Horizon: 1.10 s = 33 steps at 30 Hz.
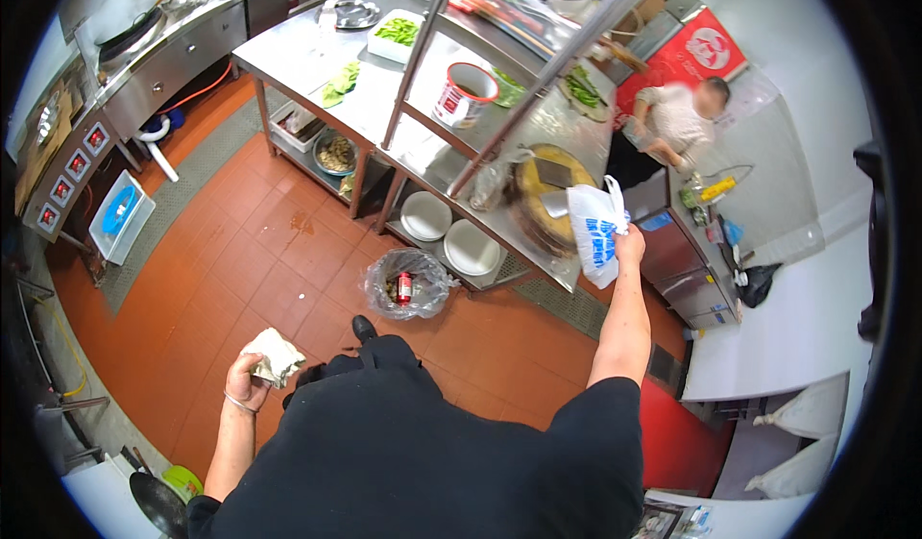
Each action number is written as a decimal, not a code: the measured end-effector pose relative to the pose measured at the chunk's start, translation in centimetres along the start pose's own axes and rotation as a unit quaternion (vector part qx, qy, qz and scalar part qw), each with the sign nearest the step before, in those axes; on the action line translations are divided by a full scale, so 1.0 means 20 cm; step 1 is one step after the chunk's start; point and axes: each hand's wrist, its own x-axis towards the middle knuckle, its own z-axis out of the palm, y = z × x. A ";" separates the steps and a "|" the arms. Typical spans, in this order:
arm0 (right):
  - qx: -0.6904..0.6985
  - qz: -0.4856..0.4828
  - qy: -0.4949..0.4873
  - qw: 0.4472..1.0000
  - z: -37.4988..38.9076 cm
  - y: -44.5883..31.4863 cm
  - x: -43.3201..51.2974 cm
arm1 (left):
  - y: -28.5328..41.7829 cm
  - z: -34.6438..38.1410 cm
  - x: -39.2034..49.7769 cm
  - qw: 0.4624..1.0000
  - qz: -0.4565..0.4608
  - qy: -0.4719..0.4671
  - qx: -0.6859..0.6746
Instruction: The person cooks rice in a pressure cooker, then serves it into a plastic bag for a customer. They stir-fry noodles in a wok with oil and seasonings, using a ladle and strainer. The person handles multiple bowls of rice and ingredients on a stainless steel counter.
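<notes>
My right hand is stretched out and grips the knotted top of a white plastic bag with blue print. The bag hangs by the corner of the steel worktable, in front of a round chopping board. On that board lie a cleaver and a dark flat blade-like piece; the bag partly covers the cleaver. Low on the left, my left hand holds a folded white cloth above the tiled floor, away from the table.
A bin lined with clear plastic stands on the floor before me, a red can inside. Stacked white plates sit under the table. A person is beyond it at the right. A steaming wok is on the stove at far left.
</notes>
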 end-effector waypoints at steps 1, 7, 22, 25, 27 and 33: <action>0.001 -0.006 0.024 1.000 0.10 -0.05 0.05 | 0.03 0.00 0.03 0.999 0.000 0.032 -0.007; 0.198 -0.177 0.008 0.964 0.92 -1.04 -0.66 | 0.27 -0.01 0.24 0.991 0.078 0.091 -0.050; 0.386 0.018 -0.810 0.441 1.37 -4.38 -1.92 | 1.89 -0.61 1.21 0.965 0.241 0.074 -0.074; 0.369 -0.014 -0.829 0.420 1.45 -4.73 -1.89 | 2.20 -0.76 1.41 0.980 0.176 0.007 -0.093; 0.362 -0.080 -0.848 0.378 1.54 -4.96 -1.88 | 2.42 -0.85 1.59 0.977 0.091 -0.066 -0.180; 0.271 -0.222 -0.864 0.362 2.01 -5.81 -1.68 | 3.15 -1.02 2.19 0.949 0.066 -0.133 -0.278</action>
